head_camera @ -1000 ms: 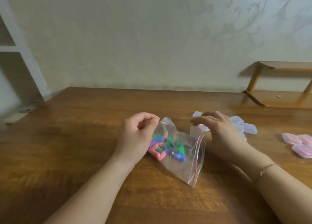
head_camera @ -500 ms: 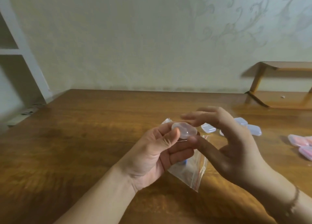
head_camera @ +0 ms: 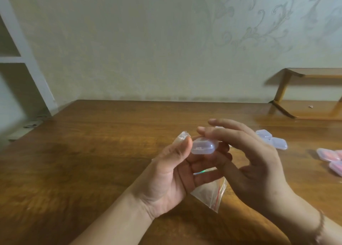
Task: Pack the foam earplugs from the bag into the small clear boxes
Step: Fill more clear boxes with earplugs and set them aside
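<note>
My left hand holds a small clear box between thumb and fingertips, lifted above the table. My right hand meets it from the right: the index finger lies over the box's top and the thumb presses at its lower right edge, other fingers stretched out. The lid looks closed. The clear zip bag lies on the table under both hands. Only its red-striped lower corner and a crumpled top corner show. The earplugs inside are hidden.
Two or three empty clear boxes lie on the wooden table right of my hands. Boxes with pink contents sit at the right edge. A low wooden rack stands back right, a white shelf unit at left.
My right hand picked a clear box from the pile and brought it to my left hand, which let go of the bag and took the box. Both hands now hold it above the bag.
</note>
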